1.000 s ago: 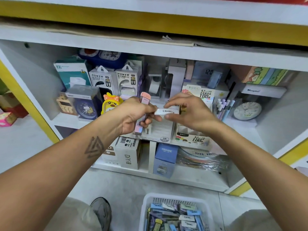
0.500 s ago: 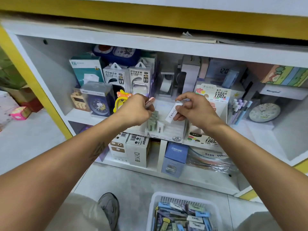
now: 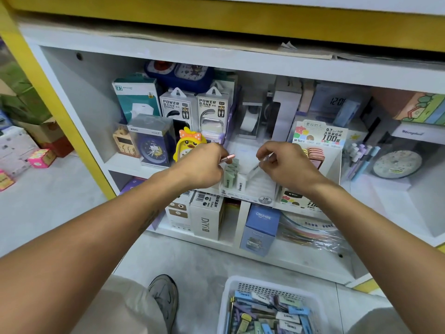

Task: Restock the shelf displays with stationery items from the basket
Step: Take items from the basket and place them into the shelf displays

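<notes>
Head view: both hands up at the white display tray (image 3: 250,189) on the middle shelf (image 3: 125,162). Right hand (image 3: 286,165) pinches a white lead case (image 3: 255,168), tilted, low end angled into the tray — likely lining it up behind the green cases (image 3: 230,174) already standing in the left slots. Left hand (image 3: 204,165) is curled round a pink case (image 3: 227,158), probably queued as the next one. Basket (image 3: 231,285) on the floor below, still well stocked, bottom edge cropped. Case labels unreadable; fingertips mostly hidden behind knuckles.
</notes>
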A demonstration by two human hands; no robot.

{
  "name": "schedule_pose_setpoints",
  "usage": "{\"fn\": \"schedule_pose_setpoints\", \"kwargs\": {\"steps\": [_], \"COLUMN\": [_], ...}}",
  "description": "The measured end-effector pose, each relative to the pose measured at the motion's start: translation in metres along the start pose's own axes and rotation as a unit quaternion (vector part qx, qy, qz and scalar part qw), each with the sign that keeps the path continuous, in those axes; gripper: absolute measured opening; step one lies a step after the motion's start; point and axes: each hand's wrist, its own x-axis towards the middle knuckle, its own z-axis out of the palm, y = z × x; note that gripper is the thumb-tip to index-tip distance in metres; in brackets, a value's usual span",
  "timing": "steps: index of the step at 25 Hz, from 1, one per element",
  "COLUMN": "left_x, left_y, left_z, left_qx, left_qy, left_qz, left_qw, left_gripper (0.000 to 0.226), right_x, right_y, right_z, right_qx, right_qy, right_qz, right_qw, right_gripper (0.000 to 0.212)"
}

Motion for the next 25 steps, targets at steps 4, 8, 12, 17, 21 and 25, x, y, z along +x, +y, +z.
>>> {"fn": "schedule_pose_setpoints", "kwargs": {"steps": [4, 8, 12, 17, 21, 25], "left_x": [-0.001, -0.002, -0.002, 0.000, 0.001, 0.004], "left_y": [-0.004, -0.008, -0.009, -0.009, -0.007, 0.009], "left_z": [0.006, 0.008, 0.008, 0.009, 0.009, 0.004], "left_qx": [0.106, 0.148, 0.158, 0.148, 0.138, 0.073], "left_qy": [-0.055, -0.088, -0.095, -0.101, -0.108, -0.061], "left_qz": [0.061, 0.083, 0.089, 0.084, 0.065, 0.049], "left_qw": [0.991, 0.982, 0.979, 0.980, 0.982, 0.994], "left_gripper": [0.053, 0.066, 0.068, 0.066, 0.063, 0.045], "right_x": [-0.002, -0.001, -0.002, -0.003, -0.004, -0.007], "right_y": [0.002, 0.001, -0.003, -0.007, -0.002, -0.008], "right_z": [0.003, 0.006, 0.011, 0.020, 0.024, 0.011], "right_qx": [-0.064, -0.068, -0.085, -0.093, -0.102, -0.055], "right_qy": [-0.033, -0.031, -0.045, -0.086, -0.092, -0.090], "right_qz": [-0.056, -0.074, -0.088, -0.085, -0.055, -0.045], "right_qw": [0.996, 0.994, 0.991, 0.988, 0.989, 0.993], "right_gripper": [0.030, 0.026, 0.025, 0.030, 0.022, 0.034]}}
